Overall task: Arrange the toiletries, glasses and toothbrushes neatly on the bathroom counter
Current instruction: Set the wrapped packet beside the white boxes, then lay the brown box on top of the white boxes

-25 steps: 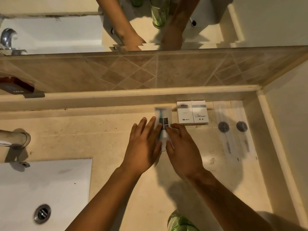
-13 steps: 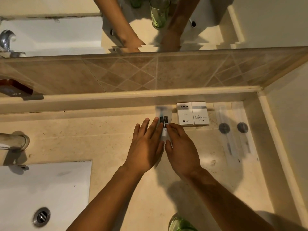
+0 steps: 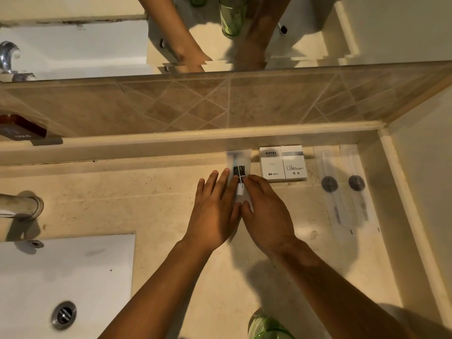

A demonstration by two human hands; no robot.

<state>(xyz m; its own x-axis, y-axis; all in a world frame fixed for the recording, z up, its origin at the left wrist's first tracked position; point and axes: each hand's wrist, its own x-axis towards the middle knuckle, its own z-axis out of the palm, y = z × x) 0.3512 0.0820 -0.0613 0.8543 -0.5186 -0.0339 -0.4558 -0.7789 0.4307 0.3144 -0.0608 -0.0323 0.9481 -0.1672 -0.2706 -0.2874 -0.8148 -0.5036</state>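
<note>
A clear packet (image 3: 241, 159) with a white tube-shaped item and a dark label lies on the beige counter (image 3: 159, 204) against the back ledge. My left hand (image 3: 212, 211) lies flat along its left side with the fingers spread. My right hand (image 3: 266, 214) lies flat along its right side, with the index fingertip on the packet. Their lower parts cover the packet's near end. Right of it, two white hotel boxes (image 3: 271, 165) (image 3: 293, 162) sit side by side. Farther right lie two wrapped toothbrushes (image 3: 330, 192) (image 3: 357, 189), parallel. A green glass (image 3: 266, 326) stands at the near edge.
A white sink (image 3: 61, 277) with a drain (image 3: 64, 314) fills the lower left, and a faucet (image 3: 22, 206) sits above it. A raised ledge (image 3: 171, 135), a tiled backsplash and a mirror run along the back. A side wall (image 3: 415, 216) bounds the counter on the right. A red object (image 3: 22, 127) rests at the far left.
Both hands have drawn a little closer together around the packet, which now lies straighter against the ledge. Nothing else moved.
</note>
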